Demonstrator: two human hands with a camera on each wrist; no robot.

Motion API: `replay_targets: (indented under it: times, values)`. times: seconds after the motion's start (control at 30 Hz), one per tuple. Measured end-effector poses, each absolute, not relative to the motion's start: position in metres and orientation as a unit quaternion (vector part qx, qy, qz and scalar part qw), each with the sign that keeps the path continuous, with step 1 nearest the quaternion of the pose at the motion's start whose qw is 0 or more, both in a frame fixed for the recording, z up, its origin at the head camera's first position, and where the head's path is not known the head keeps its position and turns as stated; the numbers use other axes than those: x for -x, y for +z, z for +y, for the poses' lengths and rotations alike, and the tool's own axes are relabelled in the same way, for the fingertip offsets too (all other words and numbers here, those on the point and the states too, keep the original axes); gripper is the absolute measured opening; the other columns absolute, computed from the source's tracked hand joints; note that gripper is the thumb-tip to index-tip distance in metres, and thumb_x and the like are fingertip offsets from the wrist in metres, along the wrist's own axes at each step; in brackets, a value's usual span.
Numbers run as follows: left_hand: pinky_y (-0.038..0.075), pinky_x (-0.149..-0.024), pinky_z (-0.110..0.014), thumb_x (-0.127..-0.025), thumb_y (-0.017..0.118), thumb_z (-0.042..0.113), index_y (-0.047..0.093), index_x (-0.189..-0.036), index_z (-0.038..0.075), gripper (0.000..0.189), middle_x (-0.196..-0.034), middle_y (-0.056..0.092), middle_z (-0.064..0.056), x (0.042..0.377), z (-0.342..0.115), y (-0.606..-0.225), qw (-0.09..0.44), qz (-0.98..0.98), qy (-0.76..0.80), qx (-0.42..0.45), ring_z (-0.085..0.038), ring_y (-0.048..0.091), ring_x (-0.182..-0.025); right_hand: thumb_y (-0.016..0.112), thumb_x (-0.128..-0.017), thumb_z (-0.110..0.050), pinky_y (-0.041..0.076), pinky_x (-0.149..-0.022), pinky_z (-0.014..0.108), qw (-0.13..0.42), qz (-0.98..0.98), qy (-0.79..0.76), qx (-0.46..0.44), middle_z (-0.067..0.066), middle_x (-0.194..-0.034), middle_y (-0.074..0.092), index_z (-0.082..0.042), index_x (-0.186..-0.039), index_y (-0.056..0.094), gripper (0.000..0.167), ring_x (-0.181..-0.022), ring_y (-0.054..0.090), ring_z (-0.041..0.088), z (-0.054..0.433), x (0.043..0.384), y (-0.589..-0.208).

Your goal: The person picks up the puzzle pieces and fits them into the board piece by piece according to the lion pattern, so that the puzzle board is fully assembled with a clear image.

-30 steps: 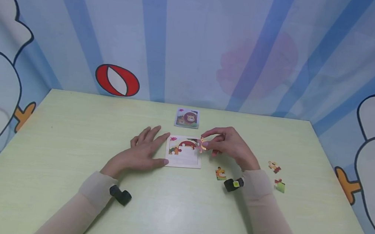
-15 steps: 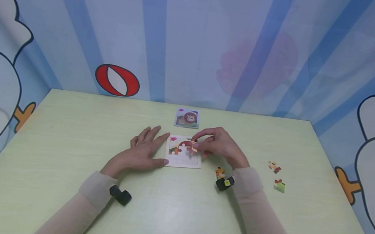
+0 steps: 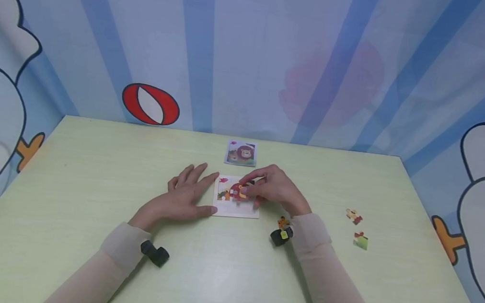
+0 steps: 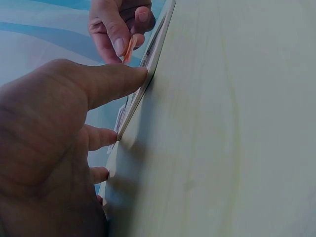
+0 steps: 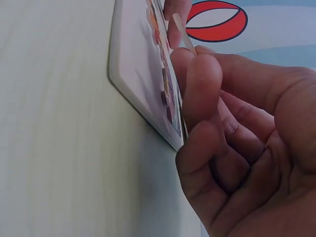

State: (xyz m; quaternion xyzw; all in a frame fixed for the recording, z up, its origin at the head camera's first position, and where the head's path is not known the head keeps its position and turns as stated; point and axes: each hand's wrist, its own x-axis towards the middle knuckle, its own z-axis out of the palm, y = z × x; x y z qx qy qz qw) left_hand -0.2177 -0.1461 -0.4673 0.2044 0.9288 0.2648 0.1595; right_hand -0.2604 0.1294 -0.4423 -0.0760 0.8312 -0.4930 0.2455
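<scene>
A white puzzle board (image 3: 237, 210) lies mid-table, its upper part covered by joined pieces that show part of a red-maned lion. My left hand (image 3: 186, 197) rests on the table at the board's left side, fingers spread, with thumb and index fingertip touching its edge. Over the board, my right hand (image 3: 277, 188) pinches a puzzle piece (image 3: 244, 190) between thumb and index finger. In the left wrist view this puzzle piece (image 4: 130, 49) appears orange and tilted. From the right wrist view, the piece (image 5: 183, 32) shows edge-on, just above the board's surface (image 5: 138, 64).
Behind the board lies a small lion picture card (image 3: 241, 153). One loose puzzle piece (image 3: 283, 223) is partly hidden by the right wrist camera (image 3: 281, 235). Farther right are two more, a tan-and-red piece (image 3: 354, 216) and a green-and-red piece (image 3: 360, 240).
My right hand has moved left with the puzzle piece, from the board's right edge to over its middle. The left hand has stayed in place.
</scene>
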Motion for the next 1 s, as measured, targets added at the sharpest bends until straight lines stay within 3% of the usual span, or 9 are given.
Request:
replay_targets:
  times: [0.37,1.0]
  values:
    - [0.008,-0.125,-0.078,-0.099,0.068,0.047,0.024,-0.173,0.021,0.09,-0.183,0.002,-0.015,0.218,-0.147,-0.469,0.156,0.933,0.253,-0.205,-0.048,-0.005,-0.167,0.082,-0.094,-0.015,0.054,-0.062,0.027,0.258,0.836,-0.478,0.076,0.006,-0.086,0.082,-0.014,-0.111,0.084,0.017,-0.051,0.064,0.015,0.122,0.261,-0.445]
    - [0.008,-0.125,-0.078,-0.097,0.069,0.047,0.025,-0.173,0.021,0.091,-0.183,0.002,-0.016,0.218,-0.147,-0.468,0.155,0.931,0.259,-0.205,-0.048,-0.005,-0.167,0.081,-0.094,-0.013,0.053,-0.06,0.025,0.233,0.873,-0.423,0.064,0.006,-0.084,0.079,-0.011,-0.11,0.081,0.016,-0.051,0.063,0.013,0.106,0.261,-0.44]
